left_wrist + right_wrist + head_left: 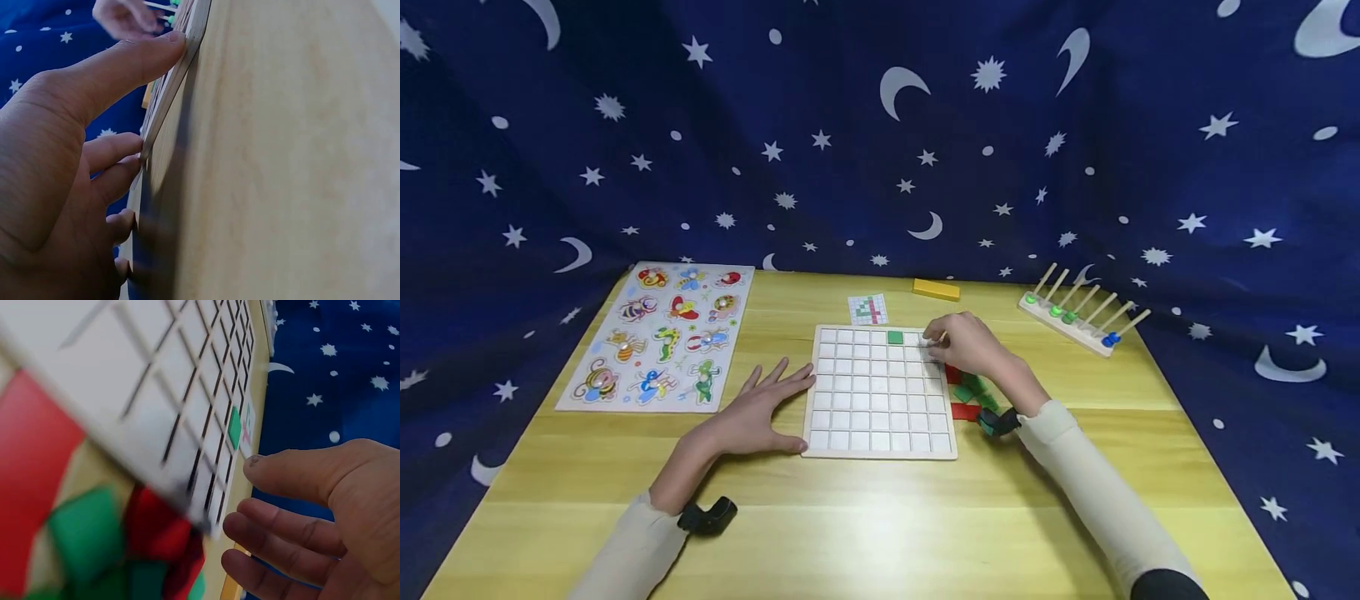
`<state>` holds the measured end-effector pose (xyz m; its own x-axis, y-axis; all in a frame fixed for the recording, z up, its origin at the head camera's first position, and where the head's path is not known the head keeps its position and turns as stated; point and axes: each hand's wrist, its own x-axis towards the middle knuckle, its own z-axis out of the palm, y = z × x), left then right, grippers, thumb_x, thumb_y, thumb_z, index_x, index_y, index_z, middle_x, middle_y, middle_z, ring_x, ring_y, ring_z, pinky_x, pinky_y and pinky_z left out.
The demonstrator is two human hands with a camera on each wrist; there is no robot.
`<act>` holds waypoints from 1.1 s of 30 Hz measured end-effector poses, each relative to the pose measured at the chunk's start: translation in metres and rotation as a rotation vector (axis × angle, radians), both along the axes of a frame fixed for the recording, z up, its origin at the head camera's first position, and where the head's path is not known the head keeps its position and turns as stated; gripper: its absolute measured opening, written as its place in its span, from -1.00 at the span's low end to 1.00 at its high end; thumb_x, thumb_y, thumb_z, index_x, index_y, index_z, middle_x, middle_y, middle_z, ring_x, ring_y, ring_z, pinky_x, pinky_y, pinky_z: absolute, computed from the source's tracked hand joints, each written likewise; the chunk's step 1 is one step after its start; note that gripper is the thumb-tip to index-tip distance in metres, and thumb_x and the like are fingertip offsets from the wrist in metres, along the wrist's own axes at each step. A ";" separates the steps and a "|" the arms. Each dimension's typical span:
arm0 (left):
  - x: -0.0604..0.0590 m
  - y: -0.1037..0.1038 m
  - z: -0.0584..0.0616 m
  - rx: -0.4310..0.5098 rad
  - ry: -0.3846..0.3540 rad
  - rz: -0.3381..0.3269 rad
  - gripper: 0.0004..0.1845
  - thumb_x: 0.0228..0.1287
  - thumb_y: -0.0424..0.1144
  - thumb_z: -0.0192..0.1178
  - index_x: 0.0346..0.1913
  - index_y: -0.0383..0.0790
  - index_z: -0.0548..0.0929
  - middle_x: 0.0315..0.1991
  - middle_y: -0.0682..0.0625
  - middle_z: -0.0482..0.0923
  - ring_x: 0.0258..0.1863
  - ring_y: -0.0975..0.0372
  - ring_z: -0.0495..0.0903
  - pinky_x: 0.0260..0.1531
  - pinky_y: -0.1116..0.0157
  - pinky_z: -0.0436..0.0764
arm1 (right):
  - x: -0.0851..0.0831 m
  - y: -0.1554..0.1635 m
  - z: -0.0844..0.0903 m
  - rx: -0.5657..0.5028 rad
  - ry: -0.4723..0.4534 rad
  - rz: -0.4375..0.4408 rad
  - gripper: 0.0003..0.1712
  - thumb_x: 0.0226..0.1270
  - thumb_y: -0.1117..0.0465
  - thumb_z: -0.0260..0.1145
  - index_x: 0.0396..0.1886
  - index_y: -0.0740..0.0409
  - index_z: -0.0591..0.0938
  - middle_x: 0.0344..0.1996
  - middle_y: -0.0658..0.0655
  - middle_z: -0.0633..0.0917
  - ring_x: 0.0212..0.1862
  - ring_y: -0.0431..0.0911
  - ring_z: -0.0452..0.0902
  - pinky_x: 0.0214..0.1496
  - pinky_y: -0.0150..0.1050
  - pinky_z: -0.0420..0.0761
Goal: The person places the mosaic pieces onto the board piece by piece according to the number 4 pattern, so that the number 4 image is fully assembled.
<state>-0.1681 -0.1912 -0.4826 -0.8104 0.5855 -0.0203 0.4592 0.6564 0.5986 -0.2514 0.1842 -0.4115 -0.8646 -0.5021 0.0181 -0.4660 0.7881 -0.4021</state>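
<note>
A white grid board (880,402) lies on the table with one green square tile (895,337) in its top row. My left hand (756,421) is spread beside the board's left edge; in the left wrist view its thumb and some fingertips touch the rim. Over the top right corner is my right hand (966,343), its thumb and fingers loosely bent. The right wrist view shows a gap between thumb and fingers with no tile visible in it. Loose green tiles (87,534) and red tiles (34,469) lie by the board's right edge, partly under my right wrist.
Behind the board lie a small patterned card (868,310) and a yellow block (936,289). At the left is an insect puzzle board (640,409). A peg stand (1081,337) with green and blue beads stands at the back right. A starry blue cloth (850,100) hangs behind the table.
</note>
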 end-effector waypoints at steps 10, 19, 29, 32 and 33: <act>0.003 -0.005 0.000 0.004 0.015 0.010 0.11 -0.05 0.27 0.49 0.55 -0.04 0.25 0.58 0.10 0.01 0.57 -0.04 -0.24 0.45 -0.17 -0.39 | 0.038 0.032 -0.001 0.070 0.020 -0.006 -0.83 0.15 0.28 0.52 -0.25 0.19 0.77 -0.44 0.01 0.73 -0.38 -0.12 0.64 -0.31 -0.15 0.65; -0.003 -0.003 0.003 -0.009 0.009 0.008 0.10 -0.04 0.26 0.49 0.56 -0.03 0.24 0.59 0.14 -0.02 0.58 0.03 -0.26 0.46 -0.12 -0.41 | 0.057 0.034 -0.009 0.146 0.010 -0.075 -0.71 0.10 0.18 0.57 -0.21 0.19 0.73 -0.46 0.01 0.67 -0.45 -0.19 0.51 -0.43 -0.22 0.56; -0.002 -0.002 0.000 -0.015 -0.002 -0.009 0.09 -0.02 0.28 0.46 0.55 -0.04 0.24 0.58 0.11 0.00 0.58 0.00 -0.27 0.46 -0.12 -0.43 | 0.062 0.028 -0.018 0.153 0.054 -0.054 -0.73 0.08 0.26 0.54 -0.20 0.19 0.71 -0.51 -0.03 0.62 -0.51 -0.21 0.44 -0.46 -0.24 0.54; -0.002 -0.002 -0.001 -0.014 -0.002 -0.008 0.09 -0.03 0.29 0.46 0.55 -0.04 0.25 0.58 0.11 0.00 0.58 0.00 -0.26 0.46 -0.12 -0.43 | 0.063 0.027 -0.019 0.150 0.062 -0.053 -0.73 0.06 0.26 0.55 -0.23 0.18 0.71 -0.51 -0.02 0.61 -0.51 -0.18 0.41 -0.49 -0.24 0.50; -0.002 -0.002 -0.001 -0.015 -0.001 -0.007 0.10 -0.03 0.29 0.46 0.55 -0.03 0.25 0.58 0.11 0.00 0.58 0.01 -0.26 0.46 -0.12 -0.43 | 0.063 0.027 -0.019 0.151 0.062 -0.058 -0.73 0.05 0.26 0.55 -0.23 0.17 0.71 -0.49 -0.02 0.61 -0.51 -0.17 0.41 -0.49 -0.24 0.49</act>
<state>-0.1706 -0.1934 -0.4832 -0.8065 0.5904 -0.0303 0.4626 0.6622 0.5894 -0.1882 0.2108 -0.4309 -0.8919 -0.4521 0.0001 -0.4380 0.8639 -0.2487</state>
